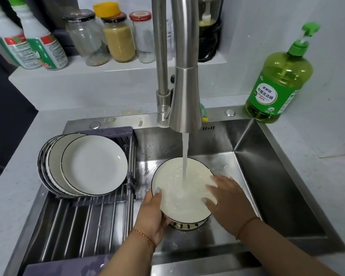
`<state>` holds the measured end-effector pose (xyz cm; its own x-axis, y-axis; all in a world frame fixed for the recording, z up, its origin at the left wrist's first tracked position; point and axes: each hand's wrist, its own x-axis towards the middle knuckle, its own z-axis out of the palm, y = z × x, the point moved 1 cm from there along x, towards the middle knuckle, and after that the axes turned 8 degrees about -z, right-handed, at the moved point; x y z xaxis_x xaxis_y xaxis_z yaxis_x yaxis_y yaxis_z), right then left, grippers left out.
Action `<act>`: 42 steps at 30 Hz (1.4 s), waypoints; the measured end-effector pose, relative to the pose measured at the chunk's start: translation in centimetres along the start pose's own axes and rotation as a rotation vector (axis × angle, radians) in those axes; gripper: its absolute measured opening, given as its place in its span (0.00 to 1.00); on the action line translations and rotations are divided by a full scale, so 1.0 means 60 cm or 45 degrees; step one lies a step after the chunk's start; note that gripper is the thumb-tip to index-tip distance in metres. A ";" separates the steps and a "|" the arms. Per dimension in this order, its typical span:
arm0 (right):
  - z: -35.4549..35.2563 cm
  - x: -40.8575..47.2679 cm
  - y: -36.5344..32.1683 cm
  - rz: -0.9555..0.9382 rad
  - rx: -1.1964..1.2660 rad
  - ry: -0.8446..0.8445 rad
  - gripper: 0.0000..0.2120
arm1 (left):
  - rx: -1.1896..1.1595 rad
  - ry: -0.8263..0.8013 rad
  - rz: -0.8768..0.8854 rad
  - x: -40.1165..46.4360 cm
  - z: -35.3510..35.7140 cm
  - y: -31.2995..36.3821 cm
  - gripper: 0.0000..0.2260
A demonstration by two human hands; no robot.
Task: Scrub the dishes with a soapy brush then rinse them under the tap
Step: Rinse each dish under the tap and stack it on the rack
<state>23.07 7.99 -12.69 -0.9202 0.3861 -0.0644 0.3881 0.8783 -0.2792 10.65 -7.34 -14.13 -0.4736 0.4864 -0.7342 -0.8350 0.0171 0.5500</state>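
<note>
**Currently: one plate under running water, both hands on it**

Left hand [152, 214]: thumb [157, 193] hooked over the plate's left rim, remaining fingers hidden beneath it, clamped on the edge. Thin red-orange thread bracelet at the wrist.

Right hand [226, 198]: fingers straight and slightly spread, lying flat on the plate's right inner face; nothing pinched. Thin cord at the wrist.

White plate with dark rim [179, 188]: centre of frame, low in the stainless steel sink [277, 176], tilted a little toward the camera, surface wet and cloudy. A second patterned dish appears to sit just beneath its near edge; cannot tell what it is.

Water stream [185, 156]: falling from the brushed-metal tap [184, 86], upper centre, striking the plate's middle.

Stack of white plates [84, 164]: left of centre, leaning on a roll-up drying rack [84, 220] laid across the sink's left side.

Green dish-soap pump bottle [279, 80]: right of frame, on the counter at the sink's back corner.

Jars [118, 36] and two white bottles [36, 38]: upper left, on the ledge behind the tap.
</note>
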 end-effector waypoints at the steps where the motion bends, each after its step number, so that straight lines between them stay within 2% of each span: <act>1: -0.003 -0.007 -0.010 -0.063 -0.055 -0.108 0.35 | -0.008 -0.008 0.009 0.000 -0.001 0.001 0.12; 3: -0.007 -0.024 -0.035 -0.147 -0.060 -0.269 0.48 | -0.006 -0.006 0.029 -0.001 -0.005 0.003 0.12; 5: -0.015 -0.035 -0.070 -0.254 -0.004 -0.277 0.50 | 0.018 -0.008 0.054 -0.001 -0.006 0.002 0.13; 8: -0.015 -0.036 -0.119 -0.296 0.352 -0.490 0.44 | 0.029 -0.048 0.075 -0.006 -0.005 -0.004 0.16; 11: -0.013 -0.007 -0.148 -0.293 0.569 -0.575 0.25 | 0.014 -0.094 0.029 -0.015 -0.004 -0.013 0.17; 12: -0.010 0.006 -0.151 -0.305 0.597 -0.566 0.23 | 0.013 -0.105 0.014 -0.017 -0.004 -0.015 0.18; 16: 0.008 0.053 -0.129 -0.327 0.364 -0.549 0.23 | 0.058 -0.127 0.016 -0.024 0.001 -0.021 0.15; 18: 0.013 0.067 -0.101 -0.241 0.204 -0.554 0.25 | 0.074 -0.112 0.023 -0.029 0.002 -0.022 0.14; 22: 0.002 0.050 -0.048 -0.129 -0.112 -0.532 0.33 | 0.058 -0.063 0.043 -0.034 -0.004 -0.015 0.14; 23: -0.002 0.038 -0.042 -0.127 -0.150 -0.532 0.39 | 0.065 -0.054 0.048 -0.034 -0.005 -0.013 0.14; 25: -0.007 0.009 -0.043 -0.147 -0.154 -0.579 0.60 | 0.086 -0.045 0.062 -0.035 -0.007 -0.009 0.14; 26: -0.011 -0.006 -0.049 -0.151 -0.137 -0.606 0.68 | 0.094 -0.044 0.071 -0.036 -0.007 -0.007 0.14; 28: -0.016 -0.031 -0.068 -0.192 -0.055 -0.653 0.71 | 0.109 -0.052 0.093 -0.039 -0.007 -0.002 0.14; 30: -0.031 -0.051 -0.101 -0.254 0.144 -0.666 0.64 | 0.123 -0.063 0.113 -0.042 -0.005 0.002 0.14; 33: -0.044 -0.048 -0.149 -0.251 0.535 -0.643 0.39 | 0.104 -0.091 0.109 -0.049 -0.003 0.005 0.18; 35: -0.037 -0.027 -0.165 -0.275 0.574 -0.641 0.28 | 0.092 -0.090 0.090 -0.052 -0.004 0.005 0.20; 38: -0.016 0.014 -0.163 -0.391 0.517 -0.542 0.24 | 0.103 -0.083 0.090 -0.054 -0.005 0.002 0.21; 42: 0.005 0.056 -0.140 -0.440 0.246 -0.449 0.27 | 0.136 -0.091 0.096 -0.059 -0.003 -0.001 0.17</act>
<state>16.72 1.83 -10.85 -0.9670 -0.0645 -0.2465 0.0730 0.8568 -0.5105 12.31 -9.24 -11.64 -0.5092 0.5509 -0.6613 -0.7616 0.0695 0.6443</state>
